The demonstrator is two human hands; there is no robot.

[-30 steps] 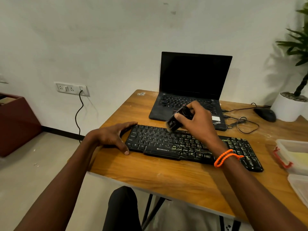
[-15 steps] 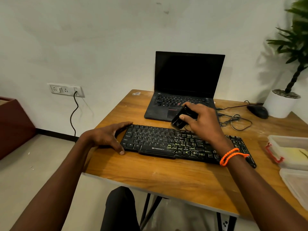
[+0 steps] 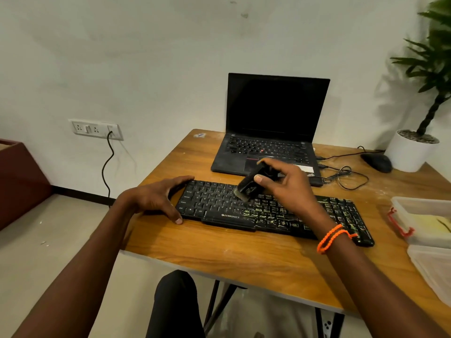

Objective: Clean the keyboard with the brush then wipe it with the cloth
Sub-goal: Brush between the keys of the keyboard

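Right hand [image 3: 290, 184] clamps the brush [image 3: 251, 184] with bristles on the keyboard [image 3: 219, 203] mid-desk, left hand [image 3: 156, 198] splayed against its left end (not gripping), so a hard stroke could skid it or flick grit into the laptop [image 3: 266, 147].

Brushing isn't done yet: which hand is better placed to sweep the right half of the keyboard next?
Right. The right hand already grips the brush, bristles down on the keyboard middle rows. The left hand braces the keyboard's left end.
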